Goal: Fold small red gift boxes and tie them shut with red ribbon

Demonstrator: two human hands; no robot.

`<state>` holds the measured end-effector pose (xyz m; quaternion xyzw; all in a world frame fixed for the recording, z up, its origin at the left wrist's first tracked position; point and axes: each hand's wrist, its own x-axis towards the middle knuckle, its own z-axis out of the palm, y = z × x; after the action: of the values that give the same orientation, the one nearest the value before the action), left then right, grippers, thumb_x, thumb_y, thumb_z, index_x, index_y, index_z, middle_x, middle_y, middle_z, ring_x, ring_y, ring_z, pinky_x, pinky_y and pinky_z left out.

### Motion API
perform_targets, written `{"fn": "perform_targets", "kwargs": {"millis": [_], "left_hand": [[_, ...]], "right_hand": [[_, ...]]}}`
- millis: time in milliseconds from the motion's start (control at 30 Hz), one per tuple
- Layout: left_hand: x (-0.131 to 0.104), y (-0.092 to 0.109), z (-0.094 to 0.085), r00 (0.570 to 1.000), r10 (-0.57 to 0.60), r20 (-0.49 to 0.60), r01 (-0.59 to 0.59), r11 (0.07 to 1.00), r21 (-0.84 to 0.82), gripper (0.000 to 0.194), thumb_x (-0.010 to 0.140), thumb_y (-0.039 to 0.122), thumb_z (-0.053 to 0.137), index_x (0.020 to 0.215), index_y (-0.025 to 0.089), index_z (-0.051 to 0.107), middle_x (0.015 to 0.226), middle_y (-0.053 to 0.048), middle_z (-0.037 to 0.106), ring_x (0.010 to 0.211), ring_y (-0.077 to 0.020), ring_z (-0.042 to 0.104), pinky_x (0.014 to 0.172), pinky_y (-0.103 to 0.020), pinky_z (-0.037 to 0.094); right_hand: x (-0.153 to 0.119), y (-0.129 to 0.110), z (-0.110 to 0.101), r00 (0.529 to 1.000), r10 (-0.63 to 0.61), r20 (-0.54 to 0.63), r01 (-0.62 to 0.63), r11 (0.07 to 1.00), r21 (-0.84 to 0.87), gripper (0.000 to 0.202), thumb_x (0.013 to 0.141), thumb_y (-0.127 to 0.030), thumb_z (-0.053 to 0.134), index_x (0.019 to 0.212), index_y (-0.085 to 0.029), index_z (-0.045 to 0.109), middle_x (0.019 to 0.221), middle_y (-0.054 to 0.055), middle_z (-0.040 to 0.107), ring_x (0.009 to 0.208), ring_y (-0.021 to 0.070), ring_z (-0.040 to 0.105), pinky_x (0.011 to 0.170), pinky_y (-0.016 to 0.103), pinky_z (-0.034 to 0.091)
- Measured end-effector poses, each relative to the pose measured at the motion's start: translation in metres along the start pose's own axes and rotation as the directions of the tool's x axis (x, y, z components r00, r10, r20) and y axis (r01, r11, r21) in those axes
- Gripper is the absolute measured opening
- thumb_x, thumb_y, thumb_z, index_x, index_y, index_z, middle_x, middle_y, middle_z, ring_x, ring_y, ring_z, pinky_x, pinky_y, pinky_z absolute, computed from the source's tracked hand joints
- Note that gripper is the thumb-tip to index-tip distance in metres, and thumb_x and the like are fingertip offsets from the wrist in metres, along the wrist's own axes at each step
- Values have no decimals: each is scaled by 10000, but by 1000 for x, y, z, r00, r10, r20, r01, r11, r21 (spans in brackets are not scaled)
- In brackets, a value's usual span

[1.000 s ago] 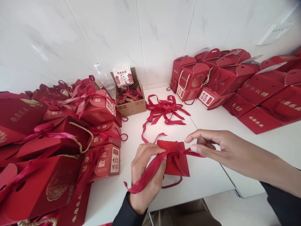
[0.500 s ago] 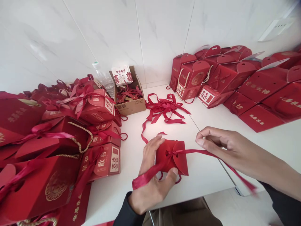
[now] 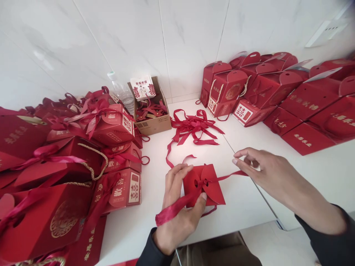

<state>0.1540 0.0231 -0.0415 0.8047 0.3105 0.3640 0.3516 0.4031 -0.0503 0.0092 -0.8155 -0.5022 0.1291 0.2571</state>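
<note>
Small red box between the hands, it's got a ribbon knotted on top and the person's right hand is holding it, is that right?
Not quite: the head view shows the left hand holding the small red box, with the ribbon knotted on top.

On the flat white tabletop (image 3: 155,177), a small red card box (image 3: 216,193) sits near the front edge, between the bare left hand (image 3: 177,218) at its left side and the bare right hand (image 3: 263,166); behind it lies a loose heap of red ribbons (image 3: 197,125). Left of that heap stands an open brown cardboard carton (image 3: 156,126) holding a square white card (image 3: 142,88), with a clear plastic bottle (image 3: 124,96) just left of it, before a white tiled wall (image 3: 135,37). Ribbon-tied red card boxes (image 3: 62,218) are piled at left, other red card boxes (image 3: 318,103) stacked at right.
</note>
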Motion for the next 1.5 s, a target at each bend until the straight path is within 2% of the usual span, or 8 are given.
{"fn": "perform_targets", "kwargs": {"millis": [100,267,567,733,800,1133,1333,1500], "left_hand": [[0,0,3,1000,5,-3,-5,1000,-1,562,937,172,674,1456,283,489,1437,-133,545,1429,-302,486,1137,-517,503],[-1,1,3,1000,-6,-1,6,1000,8,567,932,146,675,1449,276,484,1428,-111,554,1422,-260,487,1168,-479,480],[-6,1,4,1000,-25,-18,25,999,-32,553,927,152,687,1431,287,503,1418,-127,543,1417,-302,480,1136,-544,508],[-6,2,5,999,-46,-19,45,997,-55,529,931,169,691,1415,293,517,1416,-125,526,1416,-304,479,1147,-549,497],[-6,3,5,999,-50,-21,49,998,-43,528,922,153,687,1406,286,525,1394,-122,527,1398,-294,492,1143,-531,502],[-12,3,-1,995,-100,-1,99,993,-57,469,1002,255,639,1458,311,540,1490,-112,479,1445,-272,478,1161,-473,491],[-18,5,-8,976,-217,-8,215,973,-87,435,1136,317,372,1513,446,546,1614,-28,473,1530,-226,437,1220,-458,439],[-22,1,-14,924,-366,-106,350,926,-144,406,1106,458,435,1402,343,690,1288,-88,676,1219,-248,660,1013,-409,583]], "right_hand": [[-9,-18,8,992,-123,-16,123,991,55,275,972,-513,537,939,-290,695,1008,80,725,925,300,669,707,407,518],[-22,-50,29,911,-382,156,345,912,222,127,1036,-269,553,987,-281,670,961,35,676,946,233,658,852,398,539],[-27,-40,30,948,-264,178,213,940,265,138,1069,-326,483,1000,-279,593,1033,38,684,862,209,682,641,321,545],[-27,-31,37,936,-340,90,313,922,227,182,1057,-352,520,1181,-314,648,1244,80,663,1218,277,633,957,442,566],[-26,-29,38,932,-353,78,329,918,220,150,1057,-332,514,1043,-296,658,1161,81,668,1178,273,643,1006,469,543],[-30,-23,26,986,-96,135,68,978,196,236,1036,-489,531,1009,-314,687,1099,49,728,954,253,701,554,302,501],[-30,-24,24,985,-58,164,28,983,181,279,1019,-542,527,956,-317,679,1011,8,768,496,153,533,442,312,408],[-31,-22,24,978,-76,194,35,978,206,281,1024,-526,527,929,-316,687,994,19,767,571,175,598,448,297,422]]}}
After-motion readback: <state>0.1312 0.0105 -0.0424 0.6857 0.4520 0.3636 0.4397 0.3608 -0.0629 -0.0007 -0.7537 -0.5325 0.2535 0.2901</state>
